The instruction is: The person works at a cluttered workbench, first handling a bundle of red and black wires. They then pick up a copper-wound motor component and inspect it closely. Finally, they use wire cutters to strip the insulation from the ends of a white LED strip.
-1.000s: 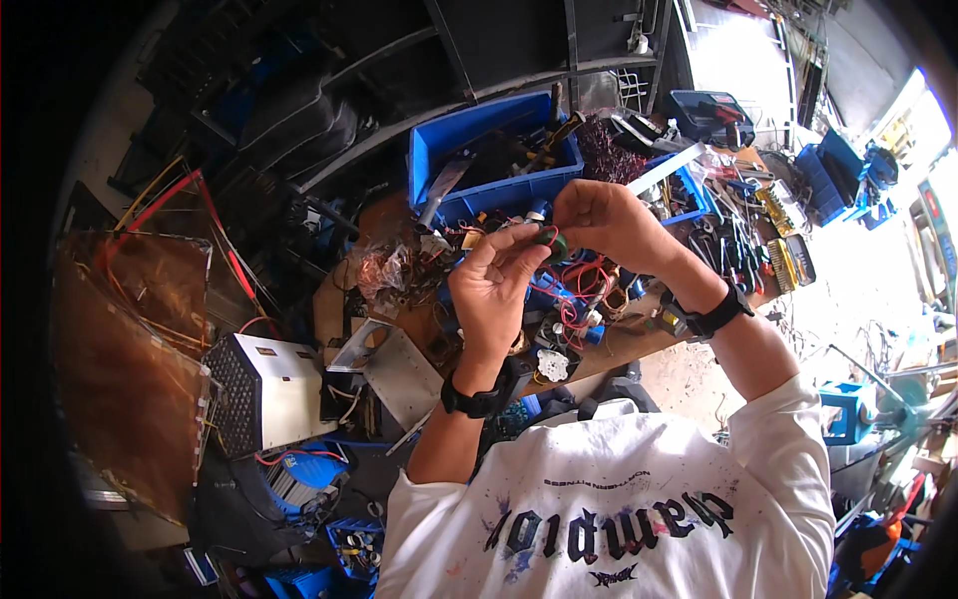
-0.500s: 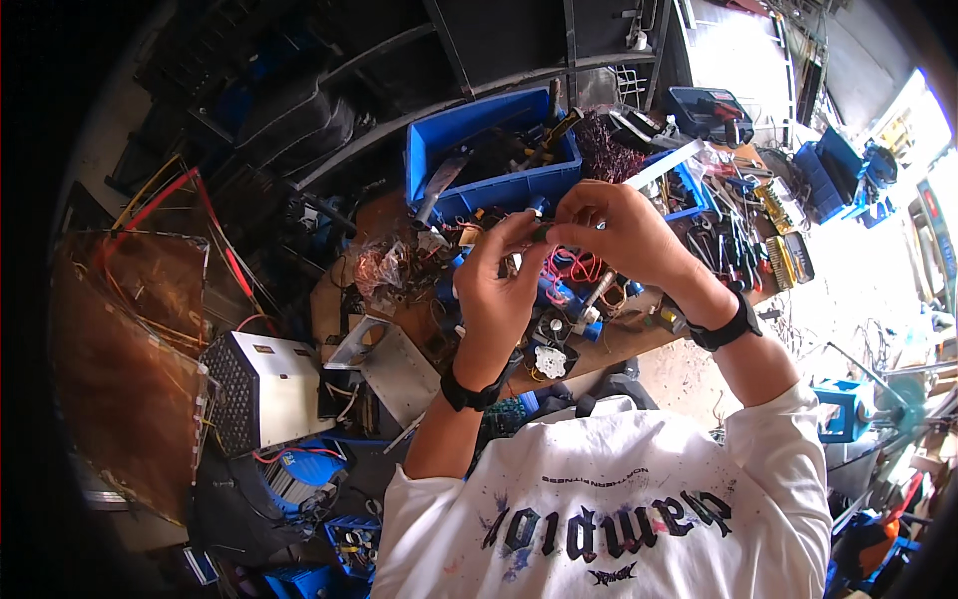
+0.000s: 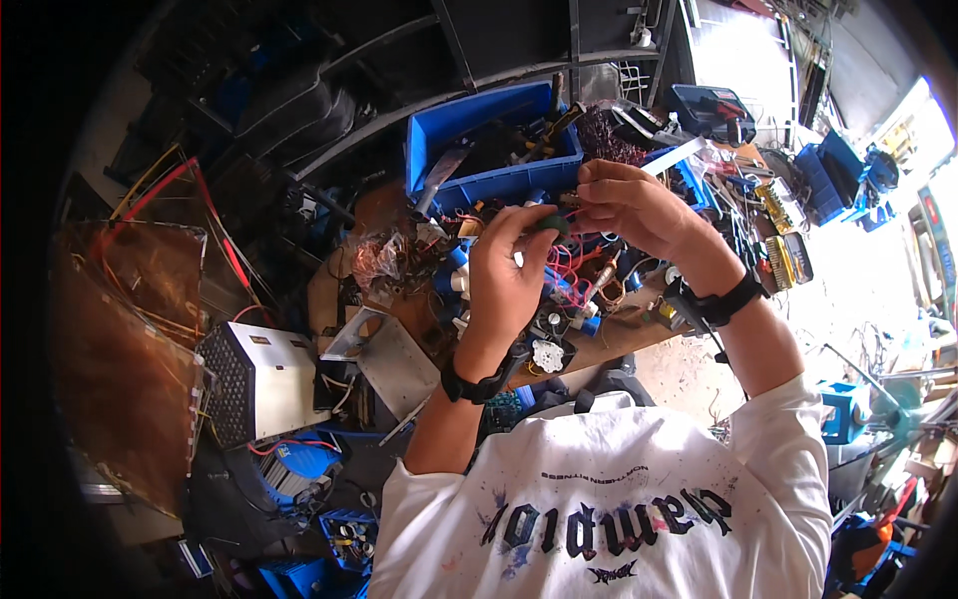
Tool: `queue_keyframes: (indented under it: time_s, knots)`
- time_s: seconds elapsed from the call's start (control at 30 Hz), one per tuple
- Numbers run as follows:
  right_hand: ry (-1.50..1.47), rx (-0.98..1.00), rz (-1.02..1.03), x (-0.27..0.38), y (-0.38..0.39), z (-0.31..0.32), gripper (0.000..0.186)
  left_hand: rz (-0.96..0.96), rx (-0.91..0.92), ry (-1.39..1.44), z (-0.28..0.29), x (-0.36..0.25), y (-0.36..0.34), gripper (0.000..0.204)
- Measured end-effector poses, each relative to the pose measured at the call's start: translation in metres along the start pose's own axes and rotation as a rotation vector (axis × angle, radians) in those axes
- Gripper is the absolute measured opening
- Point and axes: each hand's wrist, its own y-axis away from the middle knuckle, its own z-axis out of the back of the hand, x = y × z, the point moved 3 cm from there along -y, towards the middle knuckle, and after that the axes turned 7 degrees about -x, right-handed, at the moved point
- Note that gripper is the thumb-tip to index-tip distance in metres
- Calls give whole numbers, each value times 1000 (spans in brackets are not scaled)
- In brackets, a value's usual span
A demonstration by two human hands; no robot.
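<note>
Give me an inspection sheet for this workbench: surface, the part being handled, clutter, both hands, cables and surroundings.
Surface: wooden bench, almost fully covered.
Job's thing: small dark part pinched between both hands above the bench; kind too small to tell.
Clutter: blue bin of tools, metal plate, small white fan.
Hands: left hand raised, fingertips on the part, dark wristband; right hand grips it from the other side, dark wristband.
Cables: red and blue wires tangled under the hands; red and yellow cables at left.
Surroundings: white perforated box, dark shelving, more blue bins at right.
</note>
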Motion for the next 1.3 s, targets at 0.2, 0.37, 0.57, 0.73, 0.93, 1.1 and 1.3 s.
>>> queue_keyframes:
  time_s: [0.2, 0.37, 0.57, 0.73, 0.93, 1.1, 1.3]
  knots:
    - [-31, -94, 115, 14, 2, 11, 17, 230, -9, 193, 7, 19, 4, 16]
    - [-202, -61, 135, 22, 1, 45, 16, 345, -15, 230, 23, 42, 4, 14]
    - [63, -255, 170, 28, 14, 77, 16, 491, -43, 361, 38, 70, 11, 15]
    - [92, -262, 172, 39, 27, 78, 14, 493, -7, 356, 31, 70, 13, 15]
    - [32, -275, 103, 49, 32, 94, 12, 471, 122, 343, 28, 67, 14, 16]
    - [-129, -185, 223, 56, 33, 104, 9, 495, 172, 371, 35, 68, 15, 16]
    - [-327, -115, 386, 67, 28, 115, 5, 533, 135, 319, 42, 73, 17, 14]
